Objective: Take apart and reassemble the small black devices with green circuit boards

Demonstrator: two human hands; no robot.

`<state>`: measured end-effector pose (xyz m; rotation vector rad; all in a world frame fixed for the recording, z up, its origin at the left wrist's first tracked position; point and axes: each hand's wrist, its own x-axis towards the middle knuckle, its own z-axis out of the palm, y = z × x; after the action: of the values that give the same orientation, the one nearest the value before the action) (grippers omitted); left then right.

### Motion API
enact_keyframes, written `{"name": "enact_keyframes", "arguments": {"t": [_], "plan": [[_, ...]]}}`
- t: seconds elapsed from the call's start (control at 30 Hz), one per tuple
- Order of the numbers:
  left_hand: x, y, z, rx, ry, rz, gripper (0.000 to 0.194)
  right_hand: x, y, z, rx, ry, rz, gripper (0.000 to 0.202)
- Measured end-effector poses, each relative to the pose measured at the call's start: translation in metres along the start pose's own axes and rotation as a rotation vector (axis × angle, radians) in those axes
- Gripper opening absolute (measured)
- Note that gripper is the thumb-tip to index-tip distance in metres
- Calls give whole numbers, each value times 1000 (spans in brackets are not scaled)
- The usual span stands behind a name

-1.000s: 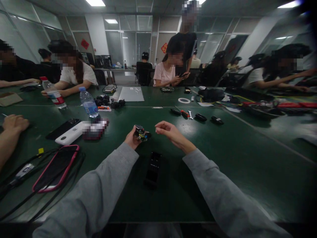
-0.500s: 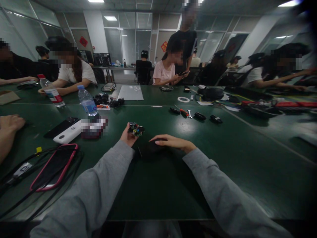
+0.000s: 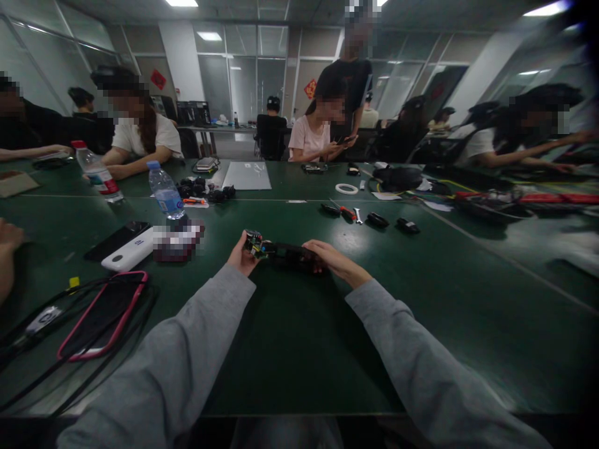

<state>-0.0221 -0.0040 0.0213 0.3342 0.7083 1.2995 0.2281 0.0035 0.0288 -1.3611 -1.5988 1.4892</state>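
Note:
A small circuit board with green, yellow and blue parts is held in my left hand, the thumb at its left side. My right hand has its fingers closed on the right end of a long black casing. The casing's left end reaches the board; whether the two are joined I cannot tell. Both are above the green table.
At left lie a pink-framed phone, cables, a white power bank and a bottle. Ahead are a laptop, a screwdriver, a wrench and black pieces. A person's hand rests at far left.
The black casing has been raised and turned by my right hand, and now stretches toward the board. My left hand has barely moved. The other person's hand at far left has shifted left.

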Motion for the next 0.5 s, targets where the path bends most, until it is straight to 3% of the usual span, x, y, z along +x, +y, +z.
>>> {"name": "enact_keyframes", "arguments": {"t": [0.13,0.33,0.5], "plan": [[-1,-1,0,27,-11,-19,31,7,8,1,-90,74,-56,22],[-1,-1,-1,33,-17,-35,34,13,9,-1,-218,489,-376,19],[-4,-3,7,23,77,50,31,-12,-16,18,-436,761,-704,26]]}}
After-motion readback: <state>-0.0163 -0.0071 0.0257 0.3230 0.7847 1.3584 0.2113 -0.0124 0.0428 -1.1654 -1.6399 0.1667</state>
